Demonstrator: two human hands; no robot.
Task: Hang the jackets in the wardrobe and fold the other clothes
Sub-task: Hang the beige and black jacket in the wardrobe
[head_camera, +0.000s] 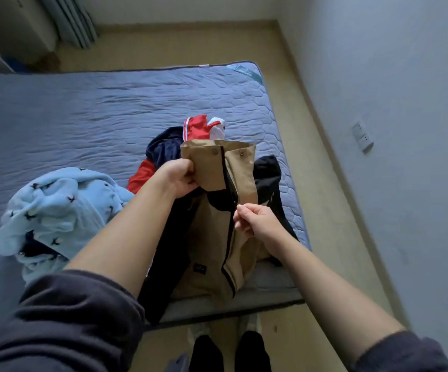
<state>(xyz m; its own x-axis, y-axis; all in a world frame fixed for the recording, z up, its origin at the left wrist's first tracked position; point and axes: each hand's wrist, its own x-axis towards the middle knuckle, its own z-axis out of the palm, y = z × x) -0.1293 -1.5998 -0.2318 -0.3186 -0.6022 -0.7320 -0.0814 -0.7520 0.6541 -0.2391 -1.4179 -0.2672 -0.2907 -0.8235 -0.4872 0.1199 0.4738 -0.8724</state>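
I hold a tan jacket (240, 173) with a dark lining upright over the near edge of the mattress (83, 108). My left hand (181, 175) grips its collar at the left side. Lower down, my right hand (252, 220) pinches the black zipper at the jacket's front opening. Behind the jacket lies a heap of clothes: a red and white garment (200, 127), a navy fleece piece (163, 147) and a black garment (268, 175). A light blue garment with small dark figures (56, 210) lies crumpled at the left.
The mattress lies on a light wooden floor (322, 200). A grey wall with a socket plate (362, 135) runs along the right. Curtains (69, 20) hang at the far left corner. My feet (225, 345) stand at the mattress's near edge.
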